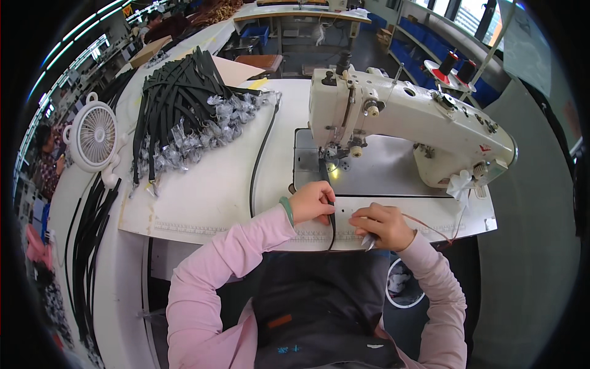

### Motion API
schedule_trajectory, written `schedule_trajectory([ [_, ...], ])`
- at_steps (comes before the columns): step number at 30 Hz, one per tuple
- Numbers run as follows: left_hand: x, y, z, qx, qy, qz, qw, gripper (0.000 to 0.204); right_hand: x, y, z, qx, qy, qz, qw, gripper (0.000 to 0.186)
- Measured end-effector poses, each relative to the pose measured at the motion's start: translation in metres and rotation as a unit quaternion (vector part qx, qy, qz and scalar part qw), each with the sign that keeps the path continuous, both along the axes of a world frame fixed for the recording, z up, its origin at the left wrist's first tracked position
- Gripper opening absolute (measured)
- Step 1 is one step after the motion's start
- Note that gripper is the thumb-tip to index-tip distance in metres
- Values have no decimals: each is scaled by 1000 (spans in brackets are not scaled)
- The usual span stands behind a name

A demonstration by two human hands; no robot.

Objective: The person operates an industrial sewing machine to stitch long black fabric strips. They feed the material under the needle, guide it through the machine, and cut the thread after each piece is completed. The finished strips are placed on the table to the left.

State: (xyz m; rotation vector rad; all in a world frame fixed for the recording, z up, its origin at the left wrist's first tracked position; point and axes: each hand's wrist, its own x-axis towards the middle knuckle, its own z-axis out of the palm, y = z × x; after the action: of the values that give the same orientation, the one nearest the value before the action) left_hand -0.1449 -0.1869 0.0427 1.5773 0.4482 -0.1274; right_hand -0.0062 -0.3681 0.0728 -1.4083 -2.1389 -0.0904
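A narrow black strap (pixel 333 229) runs from beneath the presser foot of a white sewing machine (pixel 442 120) toward me and over the table's front edge. My left hand (pixel 309 202) pinches this strap between thumb and fingers, just in front of the metal bed plate (pixel 387 166). To the right of the strap, my right hand (pixel 386 225) is closed with its fingers bent. A small silvery tool (pixel 369 241) pokes out below its fingers; most of it is hidden in the palm, so its exact kind does not show.
A heap of black straps (pixel 178 92) with clear plastic-wrapped ends lies at the left. Another strap (pixel 263 154) curves alone across the table. A white fan (pixel 97 136) stands at the far left, near hanging straps (pixel 92 246). Below right is a white-rimmed bin (pixel 407 304).
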Motion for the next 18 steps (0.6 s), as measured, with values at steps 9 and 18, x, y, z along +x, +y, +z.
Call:
schedule_trajectory([
  [9, -9, 8, -11, 561, -113, 7, 820, 66, -23, 20, -26, -23, 8, 68, 997, 28],
  [18, -3, 16, -13, 589, -116, 19, 800, 59, -24, 23, -26, -9, 24, 40, 999, 30],
])
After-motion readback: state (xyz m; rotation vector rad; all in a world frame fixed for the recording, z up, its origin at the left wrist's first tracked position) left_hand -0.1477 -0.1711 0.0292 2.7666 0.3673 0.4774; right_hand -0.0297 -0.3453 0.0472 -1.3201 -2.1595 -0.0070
